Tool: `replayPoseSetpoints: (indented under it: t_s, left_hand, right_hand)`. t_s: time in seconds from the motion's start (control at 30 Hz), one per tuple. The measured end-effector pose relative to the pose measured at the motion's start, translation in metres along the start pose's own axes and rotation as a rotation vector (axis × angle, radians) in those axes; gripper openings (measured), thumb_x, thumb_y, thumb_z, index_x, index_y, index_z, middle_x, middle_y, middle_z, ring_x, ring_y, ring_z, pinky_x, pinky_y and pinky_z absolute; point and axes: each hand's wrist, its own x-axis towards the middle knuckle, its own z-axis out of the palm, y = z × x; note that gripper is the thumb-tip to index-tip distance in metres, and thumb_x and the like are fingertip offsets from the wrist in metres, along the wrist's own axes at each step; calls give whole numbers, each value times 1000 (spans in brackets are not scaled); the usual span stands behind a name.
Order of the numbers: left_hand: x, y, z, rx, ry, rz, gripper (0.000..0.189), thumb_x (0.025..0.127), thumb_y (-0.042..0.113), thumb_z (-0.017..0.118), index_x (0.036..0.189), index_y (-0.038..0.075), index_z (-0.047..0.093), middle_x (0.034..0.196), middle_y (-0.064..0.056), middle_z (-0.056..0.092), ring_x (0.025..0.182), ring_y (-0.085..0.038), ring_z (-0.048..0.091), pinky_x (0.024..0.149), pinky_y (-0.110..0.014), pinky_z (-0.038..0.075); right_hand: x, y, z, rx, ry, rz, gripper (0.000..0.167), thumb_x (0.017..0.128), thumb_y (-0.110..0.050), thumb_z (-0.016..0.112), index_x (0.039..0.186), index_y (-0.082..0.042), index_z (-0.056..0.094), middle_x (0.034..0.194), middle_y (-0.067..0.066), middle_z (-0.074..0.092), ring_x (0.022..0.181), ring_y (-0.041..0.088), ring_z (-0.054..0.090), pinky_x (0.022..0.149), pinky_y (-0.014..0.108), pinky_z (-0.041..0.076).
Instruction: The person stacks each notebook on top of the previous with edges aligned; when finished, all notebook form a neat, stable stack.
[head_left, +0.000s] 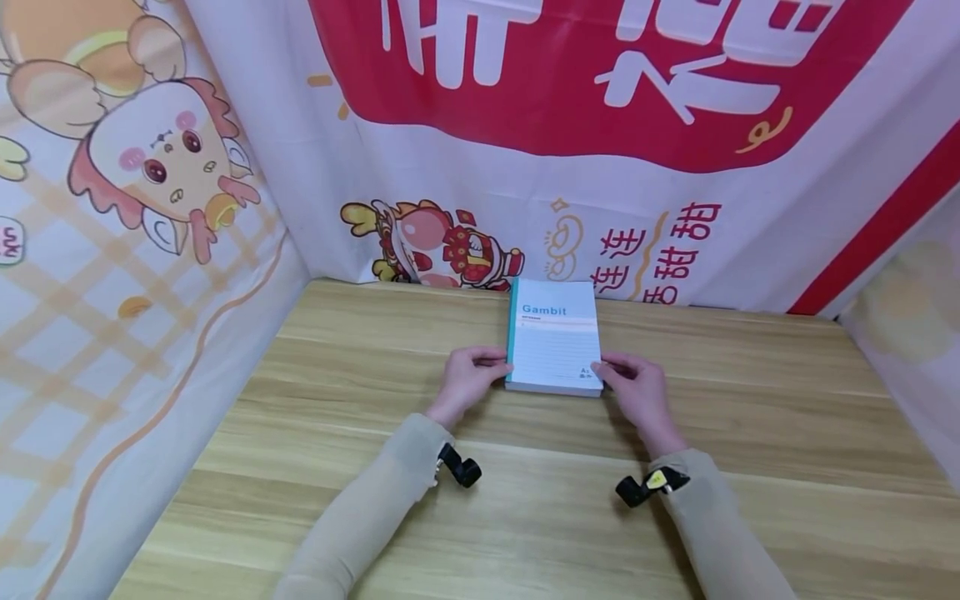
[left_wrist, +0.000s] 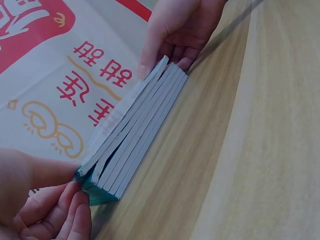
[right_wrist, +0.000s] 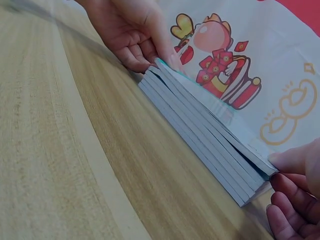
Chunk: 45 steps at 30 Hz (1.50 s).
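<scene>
A stack of thin notebooks (left_wrist: 142,137) lies on the wooden table, its page edges facing me in both wrist views. The top notebook (head_left: 555,333) has a pale blue cover printed "Gambit" and a teal spine on the left. My left hand (head_left: 468,379) pinches the top notebook at its spine side, thumb above and fingers below. At the near right corner, my right hand (head_left: 637,390) pinches the same notebook between thumb and fingers. Narrow gaps show between the upper notebooks, while the lower ones lie flat together.
The wooden table (head_left: 480,533) meets a white cloth backdrop (head_left: 300,167) with red printing just behind the stack. Another printed cloth (head_left: 60,350) hangs along the left side. Black wrist cameras (head_left: 459,467) sit over both sleeves.
</scene>
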Motion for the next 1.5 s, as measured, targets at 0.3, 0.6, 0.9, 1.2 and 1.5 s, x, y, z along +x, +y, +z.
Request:
replayPoseSetpoints:
  t_s: [0.3, 0.6, 0.9, 1.2, 1.5]
  left_hand:
    - [2, -2, -4, 15, -8, -21, 25, 89, 21, 82, 113, 16, 77, 106, 4, 72, 100, -15, 66, 91, -34, 55]
    - [6, -4, -5, 12, -2, -43, 26, 87, 21, 85, 111, 18, 77, 104, 5, 73, 98, -15, 67, 90, -34, 55]
    - [11, -6, -6, 17, -16, -52, 28, 84, 23, 87, 110, 20, 78, 104, 7, 74, 99, -14, 67, 92, -35, 54]
    - [10, -7, -8, 8, -24, -71, 30, 82, 26, 88, 110, 22, 78, 105, 9, 73, 100, -14, 67, 95, -37, 53]
    - [8, -8, -9, -13, -13, -63, 34, 81, 26, 89, 112, 20, 77, 107, 8, 74, 100, -13, 68, 97, -36, 52]
  right_hand:
    - [2, 2, 2, -26, -4, -2, 35, 96, -31, 74, 125, -13, 71, 119, 7, 66, 107, 24, 59, 89, 37, 52]
    - [5, 2, 5, -29, 5, -4, 35, 95, -30, 75, 126, -13, 70, 117, 7, 66, 105, 24, 59, 87, 36, 52]
    - [8, 5, 2, -28, -8, -34, 38, 95, -29, 75, 128, -12, 70, 124, 9, 66, 110, 24, 58, 90, 37, 50]
    - [7, 5, 2, -29, -19, -21, 37, 96, -27, 74, 130, -13, 69, 126, 8, 65, 112, 24, 57, 92, 37, 50]
    - [6, 2, 2, -40, -30, -24, 37, 97, -27, 73, 130, -12, 68, 126, 9, 65, 113, 26, 57, 93, 39, 50]
